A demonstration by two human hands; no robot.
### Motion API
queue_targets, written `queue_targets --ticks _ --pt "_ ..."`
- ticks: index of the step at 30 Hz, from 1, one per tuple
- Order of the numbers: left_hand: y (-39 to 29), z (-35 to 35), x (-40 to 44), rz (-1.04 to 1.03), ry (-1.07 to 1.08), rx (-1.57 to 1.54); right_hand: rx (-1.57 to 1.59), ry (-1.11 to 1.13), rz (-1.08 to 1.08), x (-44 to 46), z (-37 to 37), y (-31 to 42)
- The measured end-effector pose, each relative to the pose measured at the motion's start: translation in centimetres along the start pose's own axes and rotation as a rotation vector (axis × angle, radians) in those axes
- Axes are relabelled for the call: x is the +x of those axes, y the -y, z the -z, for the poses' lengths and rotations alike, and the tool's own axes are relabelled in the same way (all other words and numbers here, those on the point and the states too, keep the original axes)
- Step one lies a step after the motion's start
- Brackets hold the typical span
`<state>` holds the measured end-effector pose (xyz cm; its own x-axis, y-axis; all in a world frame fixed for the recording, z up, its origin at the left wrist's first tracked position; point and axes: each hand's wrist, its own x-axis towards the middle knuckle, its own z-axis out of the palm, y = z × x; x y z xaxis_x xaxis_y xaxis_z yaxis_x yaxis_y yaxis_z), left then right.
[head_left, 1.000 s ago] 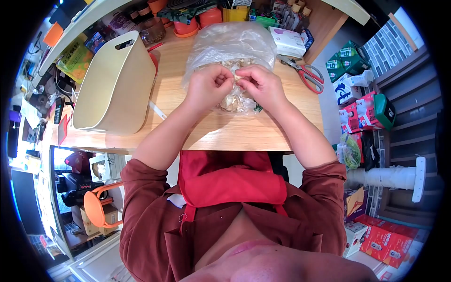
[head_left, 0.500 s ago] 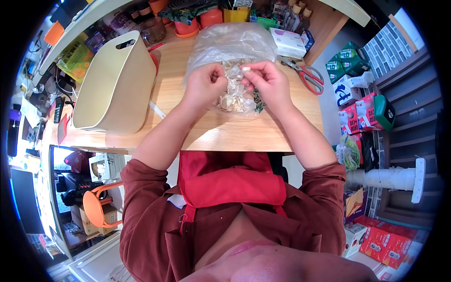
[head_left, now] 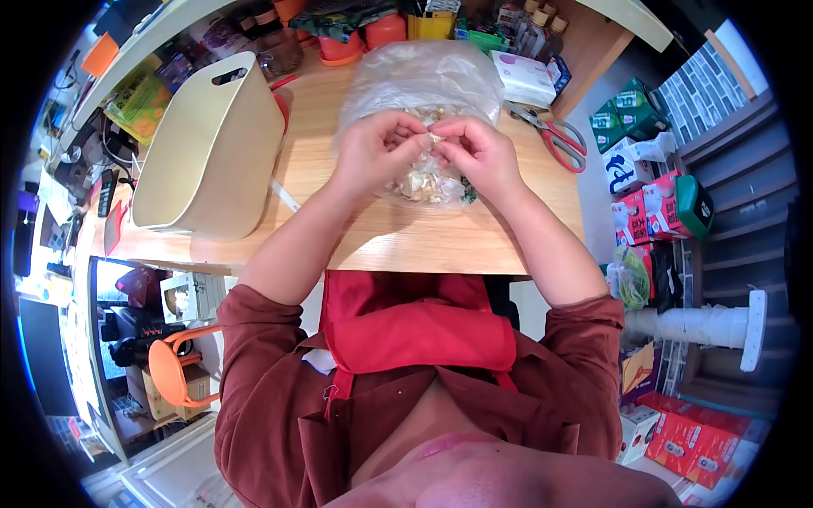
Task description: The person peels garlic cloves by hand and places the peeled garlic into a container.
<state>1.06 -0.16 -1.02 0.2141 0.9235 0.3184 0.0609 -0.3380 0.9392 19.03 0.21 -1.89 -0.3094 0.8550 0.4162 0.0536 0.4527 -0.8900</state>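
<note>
A clear plastic bag [head_left: 419,72] lies on the wooden table [head_left: 389,241], with pale, flaky pieces [head_left: 429,184] in its near part. Over the bag my left hand [head_left: 378,152] and my right hand [head_left: 481,152] meet at the fingertips. Between them is a small whitish piece [head_left: 434,139], pinched by my right fingers. My left thumb and fingers are also closed at this piece; whether they grip it too is hard to see. Its exact shape is too small to tell.
On the left stands a cream bin [head_left: 199,152]. Red-handled scissors [head_left: 559,142] lie right of the bag, near a white box [head_left: 522,78]. Jars and pots line the back. An orange stool [head_left: 168,372] is at the lower left, and boxes are on the floor at right.
Half a second ago my hands were apart, with a white piece in my right fingers. Now they have come together at the fingertips over the bag, and the view has shifted slightly.
</note>
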Motion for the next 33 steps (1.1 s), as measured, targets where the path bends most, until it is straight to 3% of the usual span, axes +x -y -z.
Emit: queue_targets --ticks 3,11,28,33 --pt "-1.7 -0.1 -0.4 0.049 0.053 0.08 -0.11 0.017 0.057 0.0 -0.1 -0.2" --pt "-0.9 0.4 -0.2 0.166 0.154 -0.201 -0.165 0.012 0.139 -0.1 -0.3 -0.5" --pt "-0.1 0.5 0.0 0.149 0.191 -0.239 -0.106 0.026 0.088 -0.3 -0.1 -0.9" --pt "-0.3 0.2 -0.3 0.128 0.153 -0.263 -0.198 0.033 0.169 -0.2 -0.2 -0.6"
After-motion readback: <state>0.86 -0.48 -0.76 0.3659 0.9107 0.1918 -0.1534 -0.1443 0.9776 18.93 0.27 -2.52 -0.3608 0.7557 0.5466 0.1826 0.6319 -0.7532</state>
